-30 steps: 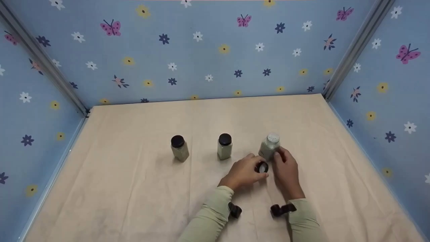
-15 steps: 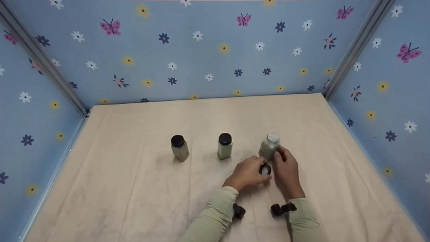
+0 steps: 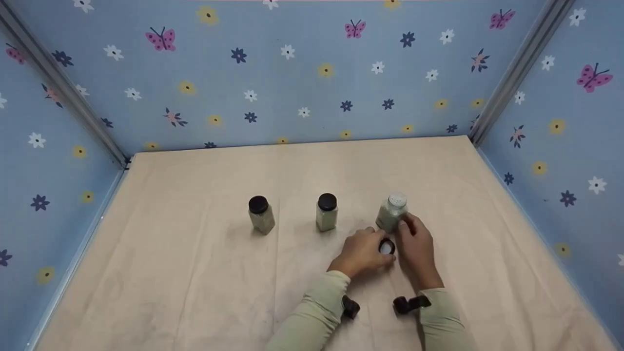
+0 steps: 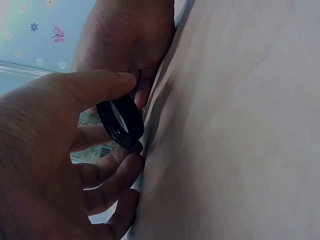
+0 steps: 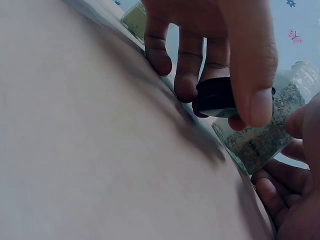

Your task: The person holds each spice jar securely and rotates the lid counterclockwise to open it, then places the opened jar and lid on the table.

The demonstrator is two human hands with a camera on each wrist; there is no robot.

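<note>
My left hand (image 3: 360,252) pinches a black screw cap (image 3: 387,246) between thumb and fingers, just above the cloth. The cap's pale inner side faces up in the head view; the left wrist view shows the cap (image 4: 121,122) close up. My right hand (image 3: 418,248) holds the lower part of an uncapped spice jar (image 3: 389,217), which stands upright with its white perforated top showing. Flaky green-grey herbs fill the jar (image 5: 265,137) in the right wrist view. Two capped spice jars, one in the middle (image 3: 326,219) and one at left (image 3: 263,219), stand apart from the hands.
A cream cloth (image 3: 195,273) with creases covers the table. Blue patterned panels (image 3: 302,83) enclose the back and both sides, joined by grey corner posts (image 3: 516,73). Black wrist devices (image 3: 412,304) are strapped over the sleeves.
My left hand has shifted slightly right and toward me with the cap, whose inner side has turned more upward. The right hand and the jars have hardly moved.
</note>
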